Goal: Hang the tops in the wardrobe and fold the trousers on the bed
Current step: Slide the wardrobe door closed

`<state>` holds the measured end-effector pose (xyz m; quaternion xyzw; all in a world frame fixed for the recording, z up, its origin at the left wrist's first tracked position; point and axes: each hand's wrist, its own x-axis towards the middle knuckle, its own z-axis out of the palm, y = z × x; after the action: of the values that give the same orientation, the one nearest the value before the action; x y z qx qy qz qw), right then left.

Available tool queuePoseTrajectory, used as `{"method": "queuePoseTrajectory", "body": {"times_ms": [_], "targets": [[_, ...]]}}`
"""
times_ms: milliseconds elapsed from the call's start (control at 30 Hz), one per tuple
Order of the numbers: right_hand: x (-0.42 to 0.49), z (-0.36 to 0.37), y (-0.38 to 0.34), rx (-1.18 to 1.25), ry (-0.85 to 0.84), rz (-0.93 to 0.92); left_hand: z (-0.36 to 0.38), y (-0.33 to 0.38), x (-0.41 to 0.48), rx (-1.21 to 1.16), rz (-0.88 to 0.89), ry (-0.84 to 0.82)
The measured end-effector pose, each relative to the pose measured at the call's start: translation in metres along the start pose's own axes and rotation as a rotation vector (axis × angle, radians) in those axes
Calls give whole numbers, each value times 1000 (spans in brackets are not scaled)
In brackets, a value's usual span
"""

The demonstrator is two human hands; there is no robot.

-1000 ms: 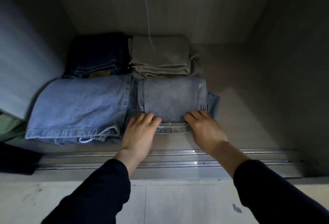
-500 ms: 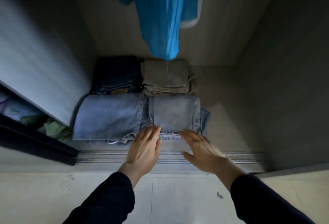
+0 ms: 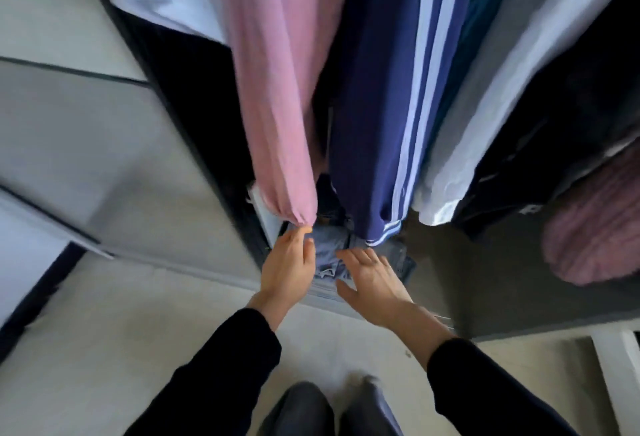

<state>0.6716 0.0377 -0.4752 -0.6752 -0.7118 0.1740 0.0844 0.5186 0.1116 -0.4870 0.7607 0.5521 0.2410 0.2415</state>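
You are at the tail of stowing a pair of trousers: the folded jeans (image 3: 327,257) lie on the floor of the wardrobe (image 3: 204,116), under the hanging pink top (image 3: 277,106) and the navy striped top (image 3: 377,106). Your left hand (image 3: 287,265) and right hand (image 3: 375,283) hover over the front edge of the stack, fingers straight and loose, holding nothing. The left fingertips are just beside the pink cuff; whether they touch it I cannot tell.

This step looks finished, so the next move is likely to draw both hands clear without dragging the fold open or snagging that cuff, then turn to the next garment. None is in view here, so you must look round for it.

Compared with 1 second ago, your palms no longer press on the jeans' near edge; they have drawn back toward you. Your head has risen too: the 4 folded stacks seen then are now mostly hidden by hanging tops.
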Motion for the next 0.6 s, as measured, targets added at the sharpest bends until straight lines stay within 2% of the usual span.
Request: {"method": "queuePoseTrajectory", "body": {"times_ms": [167,367,500,600], "targets": [[13,-77,-88,-34,84,-57,-119,12,12,-2,18,77],[51,-162,-181,-139,298,-128,-242,14,45,53,105,217],[76,-212,-224,-96,407,-203,-304,19,63,40,235,381],[92,-249,-248,-135,531,-287,-336,25,78,34,256,461]]}}
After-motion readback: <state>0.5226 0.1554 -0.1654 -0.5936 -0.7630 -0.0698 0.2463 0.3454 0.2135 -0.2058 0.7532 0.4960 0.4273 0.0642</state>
